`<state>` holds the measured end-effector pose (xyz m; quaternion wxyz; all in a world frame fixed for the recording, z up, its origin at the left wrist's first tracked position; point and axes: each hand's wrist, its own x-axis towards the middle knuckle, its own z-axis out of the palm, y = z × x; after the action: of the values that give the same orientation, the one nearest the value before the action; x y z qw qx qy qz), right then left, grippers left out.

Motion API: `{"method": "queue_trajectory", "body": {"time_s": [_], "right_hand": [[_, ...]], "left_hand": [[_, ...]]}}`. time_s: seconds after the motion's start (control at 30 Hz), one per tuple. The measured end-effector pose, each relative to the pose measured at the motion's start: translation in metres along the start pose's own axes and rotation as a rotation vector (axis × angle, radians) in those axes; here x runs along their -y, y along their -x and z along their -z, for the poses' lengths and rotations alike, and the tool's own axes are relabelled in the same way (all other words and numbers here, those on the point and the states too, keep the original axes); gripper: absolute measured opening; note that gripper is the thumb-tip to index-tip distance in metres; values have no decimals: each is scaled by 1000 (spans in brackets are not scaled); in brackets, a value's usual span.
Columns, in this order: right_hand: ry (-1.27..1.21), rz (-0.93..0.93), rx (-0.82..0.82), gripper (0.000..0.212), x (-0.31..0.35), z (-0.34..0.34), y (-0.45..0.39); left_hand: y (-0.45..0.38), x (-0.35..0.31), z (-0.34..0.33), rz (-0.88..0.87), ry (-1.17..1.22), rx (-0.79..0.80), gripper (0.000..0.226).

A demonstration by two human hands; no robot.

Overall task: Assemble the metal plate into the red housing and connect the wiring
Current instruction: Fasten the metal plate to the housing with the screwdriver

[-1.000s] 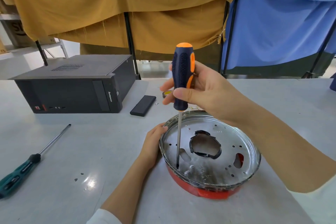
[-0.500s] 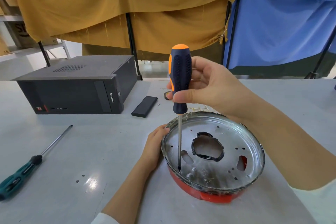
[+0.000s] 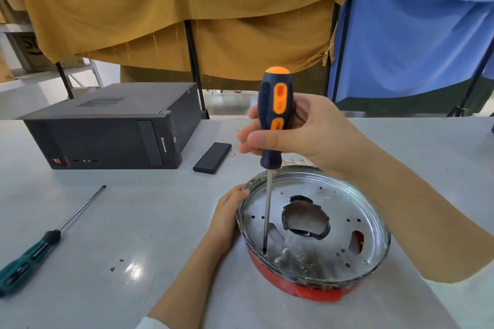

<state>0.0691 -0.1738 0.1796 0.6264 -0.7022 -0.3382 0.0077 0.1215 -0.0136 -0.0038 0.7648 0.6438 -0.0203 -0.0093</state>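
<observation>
A round metal plate [image 3: 344,238] with holes and a large central cut-out sits inside the red housing [image 3: 315,292] on the table. My right hand [image 3: 307,133] grips the blue and orange handle of a screwdriver [image 3: 275,115], held upright. Its tip rests on the plate near the left rim. My left hand [image 3: 227,219] holds the left side of the housing, fingers curled against its rim. No wiring is plainly visible.
A green-handled screwdriver [image 3: 40,248] lies at the left on the white table [image 3: 133,222]. A black computer case [image 3: 112,125] stands at the back left, with a small black flat box [image 3: 212,157] beside it. Yellow and blue cloths hang behind.
The screwdriver handle has turned in my right hand, showing its orange inlay to the front. The tip stays at the same spot on the plate. My left hand has not moved.
</observation>
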Motion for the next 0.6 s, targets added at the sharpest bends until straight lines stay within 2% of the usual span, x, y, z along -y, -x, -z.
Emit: {"method": "queue_trajectory", "body": {"time_s": [0.07,0.13,0.2,0.3,0.37,0.4,0.47,0.53,0.6], "right_hand": [[112,51,-151,30,-3,-7,-4],[110,51,-148,31,-5,-8,-6],[-46,4,23,28,-3,-2,-4],[-366,-70,301,54,-1,10,6],[-352,-51,353,53,0,13,10],[-266,-46,324,48,0,13,9],[-29,-49,164,39,3,5,4],[169,-10,-40,43,1,-4,-1],[199,35,-147,44,-3,-12,-4]], "left_hand": [[1,-1,0,5,2,5,31],[2,-2,0,4,4,16,41],[2,-3,0,0,6,21,42],[0,0,1,-5,0,27,39],[-1,-1,2,-10,-20,24,37],[-1,-1,2,-16,-39,22,32],[-1,0,3,-14,-62,12,26],[-1,0,3,0,-66,-3,27],[1,-1,1,10,-56,-8,28]]}}
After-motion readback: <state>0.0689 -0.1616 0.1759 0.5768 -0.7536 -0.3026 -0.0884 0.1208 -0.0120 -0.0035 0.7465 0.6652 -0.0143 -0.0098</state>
